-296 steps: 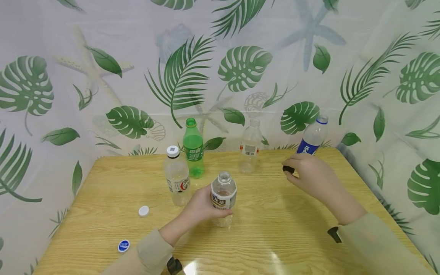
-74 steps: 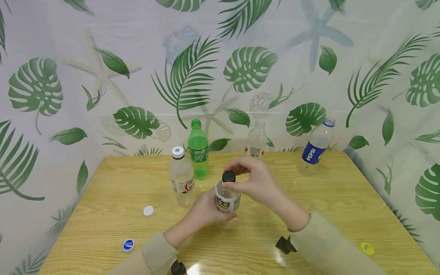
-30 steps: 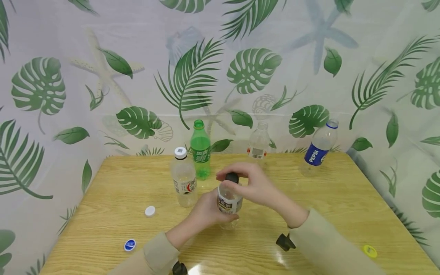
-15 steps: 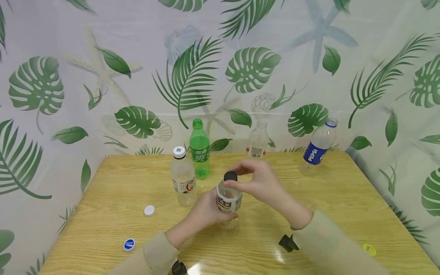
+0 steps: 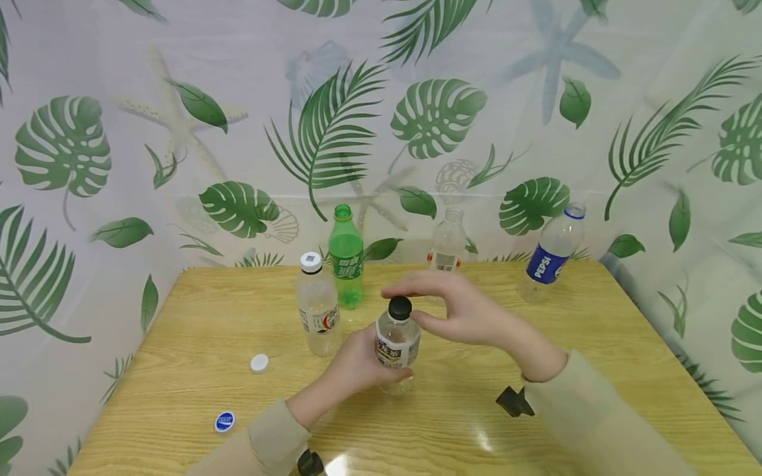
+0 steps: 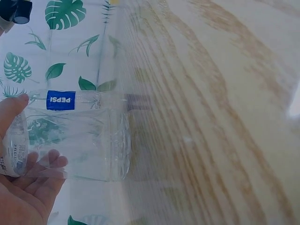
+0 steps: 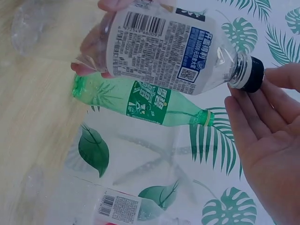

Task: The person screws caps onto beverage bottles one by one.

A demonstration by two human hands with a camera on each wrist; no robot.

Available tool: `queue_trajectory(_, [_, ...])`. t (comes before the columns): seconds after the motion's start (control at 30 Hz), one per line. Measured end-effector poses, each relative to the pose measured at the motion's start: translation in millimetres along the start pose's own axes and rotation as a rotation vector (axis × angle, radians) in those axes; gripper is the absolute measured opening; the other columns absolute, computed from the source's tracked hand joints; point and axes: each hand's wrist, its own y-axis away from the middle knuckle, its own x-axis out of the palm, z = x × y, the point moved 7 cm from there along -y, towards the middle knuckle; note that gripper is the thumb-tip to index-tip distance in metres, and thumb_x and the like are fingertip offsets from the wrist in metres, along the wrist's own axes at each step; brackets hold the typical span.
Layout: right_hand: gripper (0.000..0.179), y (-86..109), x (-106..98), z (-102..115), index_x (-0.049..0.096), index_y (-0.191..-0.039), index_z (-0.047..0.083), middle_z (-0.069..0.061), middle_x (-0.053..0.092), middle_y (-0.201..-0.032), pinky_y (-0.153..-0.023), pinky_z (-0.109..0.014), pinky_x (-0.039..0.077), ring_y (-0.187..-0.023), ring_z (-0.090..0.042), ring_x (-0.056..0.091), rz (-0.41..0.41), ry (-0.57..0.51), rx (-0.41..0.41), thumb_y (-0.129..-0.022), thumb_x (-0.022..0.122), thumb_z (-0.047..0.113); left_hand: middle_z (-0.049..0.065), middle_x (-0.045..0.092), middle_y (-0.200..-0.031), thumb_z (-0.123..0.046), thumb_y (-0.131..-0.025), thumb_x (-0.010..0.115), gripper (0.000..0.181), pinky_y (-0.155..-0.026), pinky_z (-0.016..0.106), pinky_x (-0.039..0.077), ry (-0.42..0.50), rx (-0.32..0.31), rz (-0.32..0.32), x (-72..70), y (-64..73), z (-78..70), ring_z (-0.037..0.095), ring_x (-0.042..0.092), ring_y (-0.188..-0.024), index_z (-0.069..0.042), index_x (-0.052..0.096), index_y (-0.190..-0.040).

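My left hand (image 5: 357,362) grips a clear plastic bottle (image 5: 393,352) with a white label round its middle, upright over the table. A black cap (image 5: 400,308) sits on the bottle's neck. Close around that cap is my right hand (image 5: 461,309), its fingers fairly straight and loose, thumb on the near side. In the right wrist view the fingertips of the right hand (image 7: 269,133) lie right at the black cap (image 7: 253,75), spread rather than pinching. The left wrist view has the bottle's lower part (image 6: 77,145) across the left palm and fingers.
A white-capped clear bottle (image 5: 317,311) and a green bottle (image 5: 346,258) stand left of the hands. Behind are an uncapped clear bottle (image 5: 448,238) and a Pepsi bottle (image 5: 546,264). A white cap (image 5: 258,363) and a blue cap (image 5: 224,422) lie at left.
The black cap has come from beside the Pepsi bottle onto the held bottle's neck. Since half a second ago the right fingers have loosened from it; the right sleeve now covers the yellow cap.
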Motion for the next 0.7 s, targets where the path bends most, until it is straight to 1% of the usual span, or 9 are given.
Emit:
queue_trajectory(0.13, [0.041, -0.3, 1.6, -1.7, 0.073, -0.132, 0.005, -0.01, 0.076, -0.131, -0.107, -0.047, 0.058, -0.123, -0.03, 0.071, 0.009, -0.011, 0.037, -0.092, 0.075, -0.005, 0.012, 0.076, -0.126, -0.018, -0.08, 0.094, 0.068, -0.103, 0.045, 0.059, 0.008, -0.007, 0.007, 1.1, -0.3, 1.3, 0.028, 0.074, -0.117, -0.006, 0.062, -0.139])
queue_trajectory(0.27, [0.04, -0.8, 2.1, -4.8, 0.074, -0.129, 0.004, -0.01, 0.078, -0.127, -0.102, -0.043, 0.061, -0.117, -0.028, 0.074, -0.023, -0.025, 0.097, -0.09, 0.079, -0.005, 0.011, 0.076, -0.127, -0.019, -0.08, 0.094, 0.069, -0.103, 0.044, 0.059, 0.006, -0.012, 0.012, 1.3, -0.5, 2.4, 0.028, 0.073, -0.117, -0.006, 0.061, -0.14])
queue_trajectory(0.33, [0.039, -1.4, 1.9, -5.4, 0.076, -0.126, 0.004, -0.009, 0.079, -0.124, -0.099, -0.041, 0.062, -0.113, -0.026, 0.075, -0.045, -0.012, 0.114, -0.089, 0.081, -0.003, 0.011, 0.076, -0.127, -0.019, -0.081, 0.094, 0.069, -0.102, 0.044, 0.059, 0.006, -0.014, 0.013, 1.0, -0.4, 2.7, 0.028, 0.073, -0.117, -0.007, 0.061, -0.141])
queue_trajectory(0.47, [0.035, -2.9, 2.8, -3.6, 0.079, -0.123, 0.008, -0.006, 0.079, -0.118, -0.09, -0.037, 0.063, -0.106, -0.022, 0.075, -0.052, 0.073, 0.14, -0.088, 0.083, 0.002, 0.011, 0.075, -0.127, -0.018, -0.081, 0.094, 0.07, -0.103, 0.044, 0.059, 0.004, -0.01, 0.013, 0.0, -0.1, 1.2, 0.028, 0.073, -0.118, -0.007, 0.061, -0.142])
queue_trajectory(0.63, [0.031, -6.2, 3.4, 2.1, 0.08, -0.12, 0.011, -0.002, 0.078, -0.111, -0.076, -0.03, 0.058, -0.093, -0.014, 0.07, -0.013, 0.202, 0.169, -0.089, 0.085, 0.01, 0.011, 0.075, -0.129, -0.017, -0.082, 0.093, 0.073, -0.104, 0.045, 0.059, 0.013, -0.004, 0.014, -0.1, 0.5, -0.3, 0.028, 0.073, -0.118, -0.007, 0.059, -0.145])
queue_trajectory(0.7, [0.03, -7.6, 3.1, 4.5, 0.08, -0.118, 0.01, -0.002, 0.077, -0.108, -0.074, -0.03, 0.058, -0.09, -0.012, 0.069, -0.005, 0.242, 0.181, -0.089, 0.086, 0.012, 0.011, 0.075, -0.129, -0.016, -0.082, 0.093, 0.074, -0.104, 0.045, 0.059, 0.027, -0.002, 0.014, 0.0, 1.1, -0.6, 0.028, 0.073, -0.119, -0.007, 0.058, -0.146])
